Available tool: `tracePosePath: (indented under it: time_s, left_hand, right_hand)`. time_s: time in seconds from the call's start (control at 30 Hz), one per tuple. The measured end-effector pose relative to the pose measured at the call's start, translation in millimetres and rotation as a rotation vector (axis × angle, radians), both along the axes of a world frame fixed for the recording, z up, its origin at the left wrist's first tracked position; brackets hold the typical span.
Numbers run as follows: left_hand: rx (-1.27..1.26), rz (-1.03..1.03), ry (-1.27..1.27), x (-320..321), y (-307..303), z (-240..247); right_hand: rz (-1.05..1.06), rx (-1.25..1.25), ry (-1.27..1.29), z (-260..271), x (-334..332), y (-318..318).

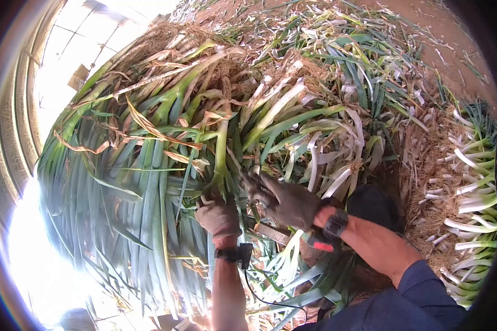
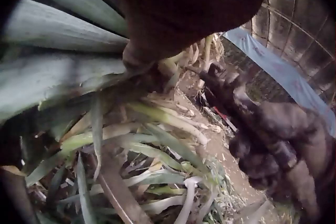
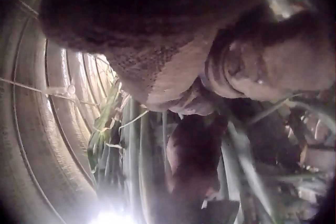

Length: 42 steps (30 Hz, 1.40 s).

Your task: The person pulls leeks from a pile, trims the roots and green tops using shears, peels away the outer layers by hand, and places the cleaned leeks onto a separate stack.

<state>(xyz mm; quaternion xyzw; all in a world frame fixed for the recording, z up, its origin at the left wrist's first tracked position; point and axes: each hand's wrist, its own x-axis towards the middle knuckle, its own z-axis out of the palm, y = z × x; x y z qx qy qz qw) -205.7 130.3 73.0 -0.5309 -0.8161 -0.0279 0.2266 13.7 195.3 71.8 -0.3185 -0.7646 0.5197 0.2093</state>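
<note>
A big heap of leeks (image 1: 165,143) with long green leaves and pale stalks fills the head view. My gloved left hand (image 1: 219,216) grips one leek (image 1: 221,157) low on its stalk at the heap's near edge. My gloved right hand (image 1: 281,199) reaches in from the right, its fingers curled onto the same stalk just beside the left hand. The left wrist view shows the left glove (image 2: 184,8) over the stalks (image 2: 157,119) and the right glove (image 2: 273,129) with curled fingers. In the right wrist view both gloves (image 3: 147,40) are dark and close.
Trimmed white leeks (image 1: 475,204) lie in a row at the right. Bare red soil (image 1: 425,22) shows beyond the heap. A ribbed plastic wall (image 1: 11,138) curves along the left, strongly backlit. Cut leaves (image 1: 292,265) and a wooden strip (image 1: 271,234) lie under my wrists.
</note>
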Motion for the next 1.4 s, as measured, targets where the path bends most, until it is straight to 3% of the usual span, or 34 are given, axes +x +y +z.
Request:
tracePosePath:
  time_s: [0.13, 0.23, 0.37, 0.43, 0.5, 0.57, 0.6, 0.67, 0.73, 0.77, 1.0, 1.07, 1.17, 1.27, 1.37, 1.4]
  left_hand:
    - [-0.104, 0.086, 0.040, 1.6, 9.6, -5.6]
    - [-0.136, 0.101, 0.076, 2.1, 14.6, -11.9]
    - [-0.134, 0.060, -0.059, -1.4, 21.2, -14.5]
    - [-0.110, 0.038, -0.124, 0.4, 20.1, -16.6]
    - [-0.081, 0.025, -0.132, 7.6, 14.7, -17.1]
    - [-0.167, 0.070, -0.136, 15.7, 8.8, -12.9]
    - [-0.210, 0.094, -0.136, 19.0, 4.8, -10.8]
    - [-0.226, 0.119, -0.155, 23.8, -2.7, -7.9]
    - [-0.224, 0.112, -0.207, 26.9, -11.6, -6.0]
    - [-0.246, 0.117, -0.267, 31.5, -12.7, 0.0]
    - [-0.389, 0.210, -0.679, 67.7, -17.3, 42.6]
    - [-0.367, 0.204, -0.777, 72.5, -21.0, 41.0]
    - [-0.143, 0.051, -1.168, 71.2, -46.3, 16.3]
    - [-0.144, -0.196, -1.128, 79.3, -78.0, 14.2]
    - [0.239, 0.150, -2.220, 85.3, -107.6, -3.1]
    - [0.162, 0.064, -2.074, 94.1, -118.1, -6.4]
  right_hand:
    - [-0.039, -0.012, -0.219, 28.1, -17.0, 58.3]
    - [-0.194, 0.025, -0.176, 23.9, -16.3, 69.4]
    - [0.004, -0.005, -0.041, 6.8, 16.6, 22.8]
    - [0.111, -0.167, -0.173, 30.1, 40.7, -14.5]
    - [0.236, -0.299, -0.092, 37.8, 60.8, -43.5]
    - [0.118, 0.049, 0.113, -6.7, 55.2, -70.5]
    - [0.088, 0.059, 0.111, -6.3, 51.3, -70.2]
    - [0.189, -0.315, -0.168, 39.8, 49.3, -40.4]
    - [0.031, -0.081, -0.081, 10.3, 28.3, -24.0]
    - [-0.050, 0.037, -0.039, 4.5, 21.1, -15.6]
    - [-0.078, -0.034, -0.304, -5.4, 17.5, 35.9]
    - [-0.135, 0.059, -0.242, -11.0, 23.9, 26.2]
    - [-0.191, 0.057, -0.257, -7.2, 28.5, 22.5]
    - [-0.188, 0.055, -0.269, -7.5, 32.0, 32.4]
    - [-0.161, 0.052, -0.273, -10.8, 36.4, 33.0]
    - [-0.159, 0.060, -0.286, -12.3, 38.1, 30.3]
